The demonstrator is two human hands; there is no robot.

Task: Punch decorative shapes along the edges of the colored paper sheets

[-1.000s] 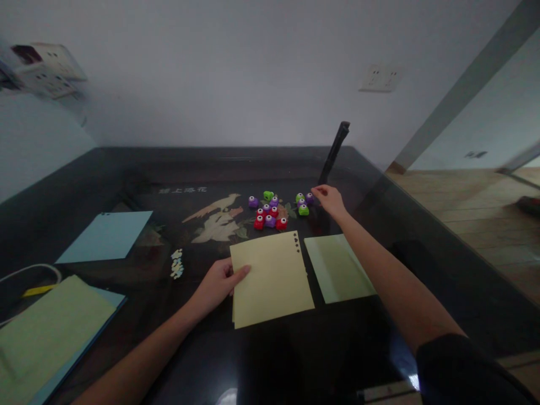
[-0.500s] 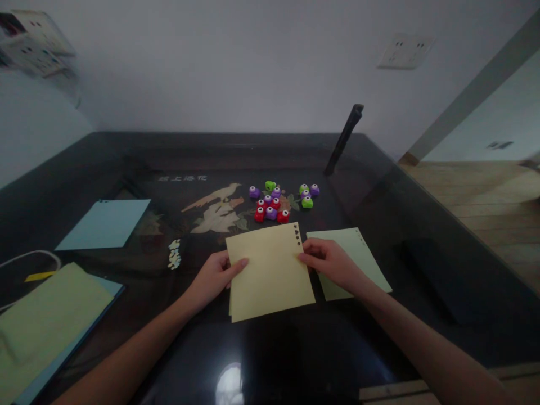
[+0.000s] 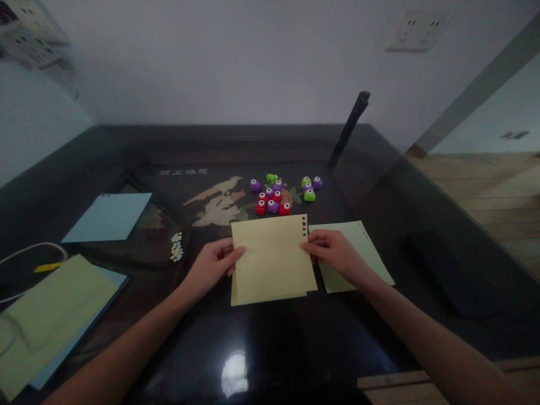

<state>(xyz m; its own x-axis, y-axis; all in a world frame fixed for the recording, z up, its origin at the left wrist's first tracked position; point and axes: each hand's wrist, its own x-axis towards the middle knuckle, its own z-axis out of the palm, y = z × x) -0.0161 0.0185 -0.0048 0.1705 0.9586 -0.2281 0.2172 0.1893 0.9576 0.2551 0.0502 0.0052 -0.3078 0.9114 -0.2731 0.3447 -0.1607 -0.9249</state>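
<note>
Here, both hands pinch the yellow paper (image 3: 272,259), which lies flat on the dark table (image 3: 295,349) straight in front of the person. The left hand (image 3: 213,267) is closed on the paper's left edge, thumb on top and fingers tucked beneath. The right hand (image 3: 333,253) grips the right edge the same way, just below a short row of punched holes (image 3: 304,225) at the paper's top right corner. A second yellow edge peeks out along the bottom, so this looks like two sheets, or one folded. To square them well, I would keep both grips light, slide the layers until the bottom edges meet, and keep the thumbs off the holes. A green sheet (image 3: 363,247) lies just right of the yellow paper, partly under the right hand. Small coloured punches (image 3: 278,197) cluster just beyond the paper, and pale cut-outs (image 3: 176,247) lie to its left. Farther left are a blue sheet (image 3: 107,216) and a stack (image 3: 50,315) of green and blue paper. A black bar (image 3: 350,129) leans well beyond the paper.
</note>
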